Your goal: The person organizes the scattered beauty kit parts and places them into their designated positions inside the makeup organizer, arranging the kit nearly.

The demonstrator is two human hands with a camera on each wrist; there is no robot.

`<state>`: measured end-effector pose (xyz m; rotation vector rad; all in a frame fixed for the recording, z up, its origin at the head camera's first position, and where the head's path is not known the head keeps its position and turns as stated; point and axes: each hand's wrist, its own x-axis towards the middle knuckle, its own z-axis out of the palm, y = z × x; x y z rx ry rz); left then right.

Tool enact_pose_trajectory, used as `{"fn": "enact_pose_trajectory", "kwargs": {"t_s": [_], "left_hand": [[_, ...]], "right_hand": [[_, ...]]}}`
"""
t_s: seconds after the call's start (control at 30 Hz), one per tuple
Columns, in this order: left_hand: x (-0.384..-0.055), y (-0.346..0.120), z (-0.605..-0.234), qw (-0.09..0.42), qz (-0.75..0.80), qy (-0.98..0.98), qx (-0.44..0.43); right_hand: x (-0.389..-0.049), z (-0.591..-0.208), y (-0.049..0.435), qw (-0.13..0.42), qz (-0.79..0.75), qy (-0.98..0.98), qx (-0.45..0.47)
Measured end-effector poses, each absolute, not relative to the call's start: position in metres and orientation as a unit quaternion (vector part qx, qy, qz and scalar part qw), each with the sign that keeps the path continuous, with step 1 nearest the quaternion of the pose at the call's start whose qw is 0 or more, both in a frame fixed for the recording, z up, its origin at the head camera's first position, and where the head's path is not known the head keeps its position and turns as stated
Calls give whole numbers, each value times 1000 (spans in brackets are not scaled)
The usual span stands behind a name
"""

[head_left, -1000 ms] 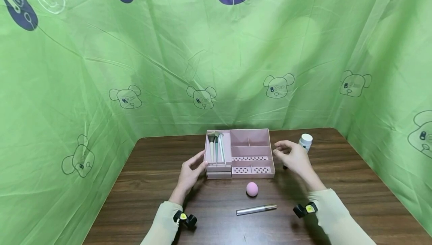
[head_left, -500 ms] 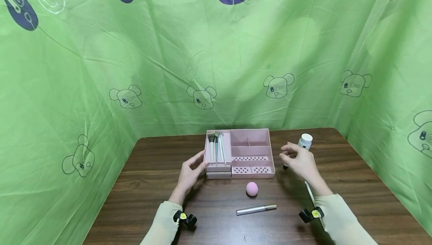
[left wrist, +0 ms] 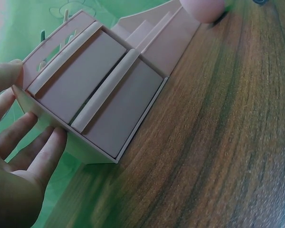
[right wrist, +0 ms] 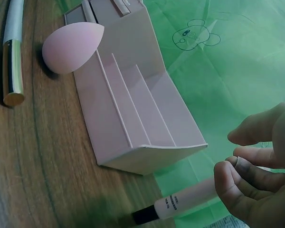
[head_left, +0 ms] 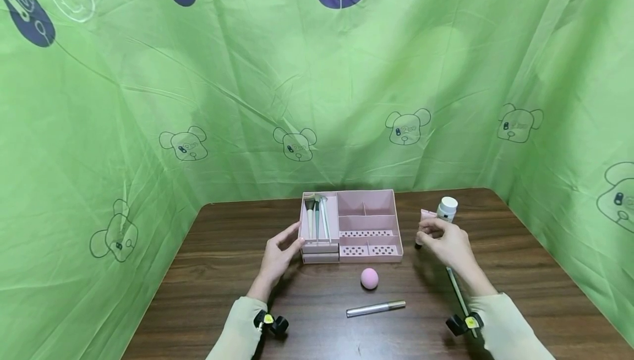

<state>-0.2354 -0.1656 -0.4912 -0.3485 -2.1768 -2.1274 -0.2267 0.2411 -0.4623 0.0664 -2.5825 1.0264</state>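
A pink makeup organizer [head_left: 369, 211] stands at the back of the table, with several makeup brushes [head_left: 317, 219] in its left tray. My left hand [head_left: 275, 255] rests against its left side: the thumb lies at the front top corner, and spread fingertips touch the side wall. A pale pink squeeze tube [right wrist: 187, 199] stands on its black cap to the right of the organizer. My right hand [head_left: 448, 244] is at the tube, fingers loosely bent and overlapping its middle. In the right wrist view a gap shows between thumb and fingertips, with nothing pinched.
A white-capped bottle [head_left: 447, 208] stands just behind the right hand. A pink makeup sponge [head_left: 369, 278] and a silver cosmetic tube [head_left: 375, 309] with a gold end lie in front of the organizer. A thin green stick [head_left: 457, 291] lies below the right wrist. Green cloth [head_left: 297, 96] hangs around the table.
My right hand has moved rightward, away from the organizer's side, to the squeeze tube. The tube's top and the green stick have come into sight. My left hand has stayed put.
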Motion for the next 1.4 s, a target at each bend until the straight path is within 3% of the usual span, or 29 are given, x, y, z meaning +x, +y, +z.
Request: {"fn": "enact_pose_trajectory", "kwargs": {"t_s": [0.4,1.4], "left_hand": [[-252,-169,-519,45,-706,-699,-107],[-238,-166,-494,46,-690,-713,-119]], "right_hand": [[-213,-472,256,176,330,-927,19],[-198,-500,280,156,299,-942,-5]]}}
